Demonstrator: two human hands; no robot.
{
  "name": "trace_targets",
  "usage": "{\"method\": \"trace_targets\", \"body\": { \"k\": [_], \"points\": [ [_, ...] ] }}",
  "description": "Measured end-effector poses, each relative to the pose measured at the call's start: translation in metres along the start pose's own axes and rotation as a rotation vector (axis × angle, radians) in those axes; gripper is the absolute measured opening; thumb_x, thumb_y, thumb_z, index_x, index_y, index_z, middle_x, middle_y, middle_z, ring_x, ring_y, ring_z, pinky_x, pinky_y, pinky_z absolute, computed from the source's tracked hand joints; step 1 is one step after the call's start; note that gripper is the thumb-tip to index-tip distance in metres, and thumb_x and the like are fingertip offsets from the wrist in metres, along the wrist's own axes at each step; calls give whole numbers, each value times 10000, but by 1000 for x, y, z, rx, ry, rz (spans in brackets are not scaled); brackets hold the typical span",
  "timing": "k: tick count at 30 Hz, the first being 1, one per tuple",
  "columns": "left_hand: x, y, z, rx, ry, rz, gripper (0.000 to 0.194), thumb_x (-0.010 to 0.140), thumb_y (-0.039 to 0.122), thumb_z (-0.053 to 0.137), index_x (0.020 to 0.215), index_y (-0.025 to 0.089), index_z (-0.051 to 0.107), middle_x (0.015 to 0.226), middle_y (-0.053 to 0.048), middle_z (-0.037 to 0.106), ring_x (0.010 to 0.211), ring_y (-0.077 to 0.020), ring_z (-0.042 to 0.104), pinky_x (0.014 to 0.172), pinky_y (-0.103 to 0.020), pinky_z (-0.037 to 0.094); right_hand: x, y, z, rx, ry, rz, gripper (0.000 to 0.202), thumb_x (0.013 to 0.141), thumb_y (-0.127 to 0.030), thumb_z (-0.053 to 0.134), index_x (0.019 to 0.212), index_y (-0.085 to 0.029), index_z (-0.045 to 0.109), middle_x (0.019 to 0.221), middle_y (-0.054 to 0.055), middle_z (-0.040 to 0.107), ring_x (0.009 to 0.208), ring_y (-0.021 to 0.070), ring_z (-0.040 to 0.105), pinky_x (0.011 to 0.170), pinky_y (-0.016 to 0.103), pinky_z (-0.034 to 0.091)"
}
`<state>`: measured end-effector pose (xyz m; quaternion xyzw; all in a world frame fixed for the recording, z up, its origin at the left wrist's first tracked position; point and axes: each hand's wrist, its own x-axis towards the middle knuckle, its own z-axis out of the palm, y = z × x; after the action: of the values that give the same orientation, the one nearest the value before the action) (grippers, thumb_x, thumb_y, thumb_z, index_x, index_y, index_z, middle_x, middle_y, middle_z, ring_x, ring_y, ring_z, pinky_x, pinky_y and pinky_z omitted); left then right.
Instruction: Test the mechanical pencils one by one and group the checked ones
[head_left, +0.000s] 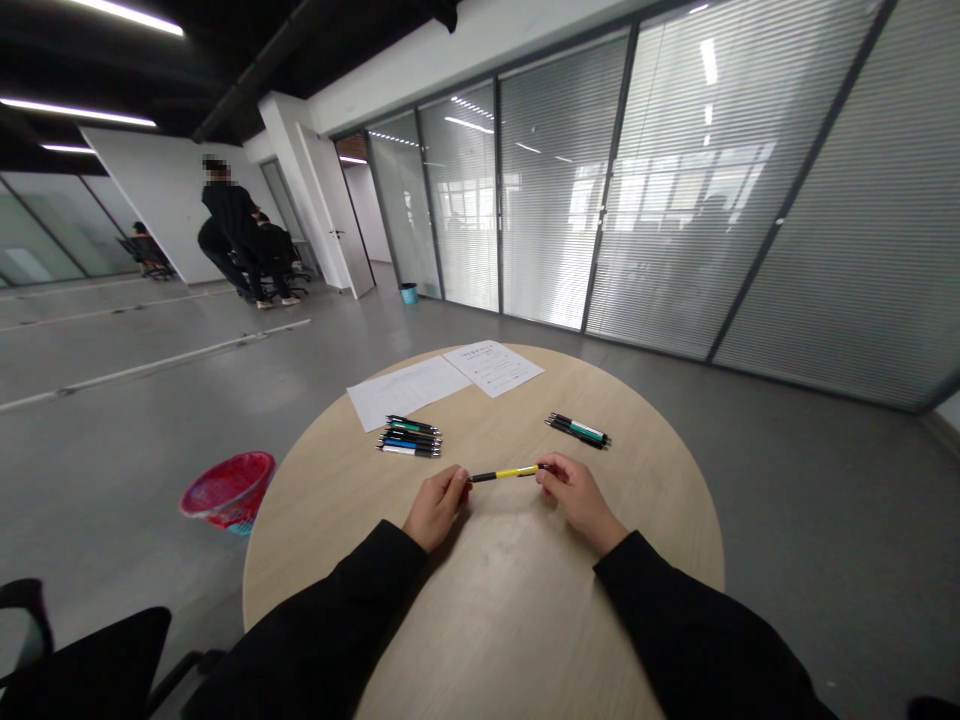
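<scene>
A yellow and black pen [504,474] is stretched level between my two hands, over the middle of the table. My left hand [439,505] pinches its black end on the left. At the other end, my right hand [577,495] closes thumb and fingers on the pen's dark tip. Beyond my left hand lies a group of several pens [409,437], with black, green, blue and white barrels, side by side. Past my right hand is a smaller group of pens [578,431], black and green.
Two printed sheets, a left one [405,390] and a right one [495,367], lie at the far side of the round wooden table [517,620]. A red-lined basket [229,490] and a black chair [90,660] stand on the left. A person [229,215] stands in the background.
</scene>
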<state>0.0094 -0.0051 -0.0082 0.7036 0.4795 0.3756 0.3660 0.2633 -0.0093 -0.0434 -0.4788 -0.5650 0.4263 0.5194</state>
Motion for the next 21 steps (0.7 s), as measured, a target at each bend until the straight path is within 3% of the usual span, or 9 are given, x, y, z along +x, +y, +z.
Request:
{"method": "trace_targets", "body": {
  "k": [5,13,21],
  "points": [
    [0,-2,3,-143,28,67,305,857,447,609,999,185,544,777,9,563,616,-118,506,568,-233,406,0,-2,0,9,28,20,264,779,-387,639,925,-169,665,673,6,610,579,155,554,516,251,417],
    [1,-4,0,-32,7,40,245,924,425,508,910,183,545,729,11,574,588,-118,480,554,-233,382,0,2,0,-29,-13,30,209,771,-350,632,868,-167,659,617,-22,570,536,135,524,504,240,399],
    [0,7,-3,67,20,45,439,947,531,435,683,194,529,581,18,534,541,-138,460,558,-256,357,-3,-5,0,-143,-51,-61,223,803,-300,602,932,-160,717,699,8,634,601,140,544,563,247,430]
  ]
}}
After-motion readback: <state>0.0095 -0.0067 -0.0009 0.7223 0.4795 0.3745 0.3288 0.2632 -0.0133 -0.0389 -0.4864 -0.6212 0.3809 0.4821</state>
